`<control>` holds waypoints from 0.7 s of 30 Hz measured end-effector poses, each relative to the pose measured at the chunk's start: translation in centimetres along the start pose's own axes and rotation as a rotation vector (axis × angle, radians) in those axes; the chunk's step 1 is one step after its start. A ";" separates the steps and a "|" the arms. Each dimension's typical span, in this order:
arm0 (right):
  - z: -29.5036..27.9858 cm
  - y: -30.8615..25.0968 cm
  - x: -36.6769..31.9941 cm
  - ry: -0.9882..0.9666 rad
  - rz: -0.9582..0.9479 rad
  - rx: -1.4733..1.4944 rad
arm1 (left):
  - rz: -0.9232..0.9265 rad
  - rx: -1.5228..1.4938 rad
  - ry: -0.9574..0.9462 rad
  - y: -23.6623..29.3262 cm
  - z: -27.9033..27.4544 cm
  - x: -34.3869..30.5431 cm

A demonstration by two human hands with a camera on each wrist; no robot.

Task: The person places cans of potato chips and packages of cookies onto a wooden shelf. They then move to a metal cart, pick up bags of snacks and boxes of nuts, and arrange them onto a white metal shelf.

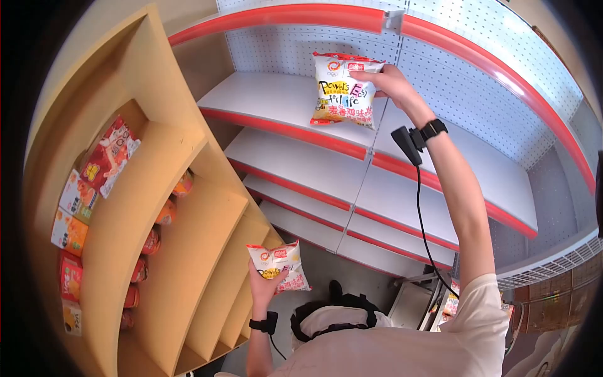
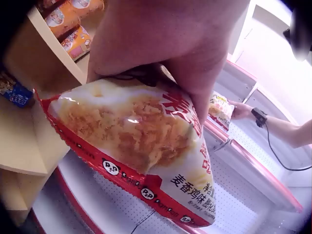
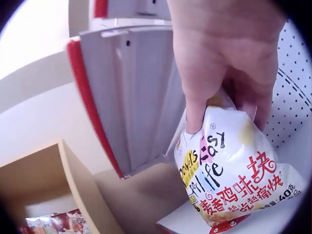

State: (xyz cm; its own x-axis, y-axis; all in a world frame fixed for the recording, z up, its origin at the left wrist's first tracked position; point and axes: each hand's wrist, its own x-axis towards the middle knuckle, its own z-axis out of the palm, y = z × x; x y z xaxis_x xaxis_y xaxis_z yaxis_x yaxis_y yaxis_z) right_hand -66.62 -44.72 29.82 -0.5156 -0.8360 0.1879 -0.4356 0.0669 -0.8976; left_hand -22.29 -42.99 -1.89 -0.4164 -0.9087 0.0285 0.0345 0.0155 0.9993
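My right hand (image 1: 394, 85) grips a white and red bag of snacks (image 1: 342, 94) by its right side, thumb across the front. The bag is upright at the upper white shelf (image 1: 257, 99), overlapping the shelf's red front edge in the head view. In the right wrist view its lower end (image 3: 234, 195) comes close to the shelf surface. Low in front of my body, my left hand (image 1: 264, 288) holds a second, matching snack bag (image 1: 290, 276). Seen from the left wrist, that bag (image 2: 126, 131) shows its red sealed edge and a food picture; the fingers are mostly hidden behind it.
To the left stands a wooden shelf unit (image 1: 207, 232) with boxes (image 1: 69, 232), a red packet (image 1: 113, 154) and several round orange and red packs (image 1: 149, 242). More white shelves (image 1: 289, 163) with red edges lie below. A wire basket (image 1: 559, 261) borders the right side.
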 end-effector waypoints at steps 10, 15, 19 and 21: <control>1.8 6.1 14.6 0.116 0.030 0.066 | 0.024 0.087 -0.169 3.3 0.8 9.8; 2.6 7.8 18.0 0.117 0.076 0.006 | -0.036 0.133 -0.282 5.8 -0.9 14.3; 3.5 9.3 18.8 0.167 0.041 0.088 | -0.008 0.227 -0.393 5.6 -1.9 16.6; 3.5 10.5 19.3 0.164 0.058 0.085 | -0.003 0.250 -0.452 6.0 -1.9 17.4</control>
State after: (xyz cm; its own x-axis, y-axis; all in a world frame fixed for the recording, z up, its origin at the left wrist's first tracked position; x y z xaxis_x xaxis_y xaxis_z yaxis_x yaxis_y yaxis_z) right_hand -78.61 -62.07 22.67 -0.6547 -0.7314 0.1909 -0.3414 0.0608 -0.9380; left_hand -27.57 -59.47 4.59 -0.7693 -0.6385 -0.0219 -0.1628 0.1629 0.9731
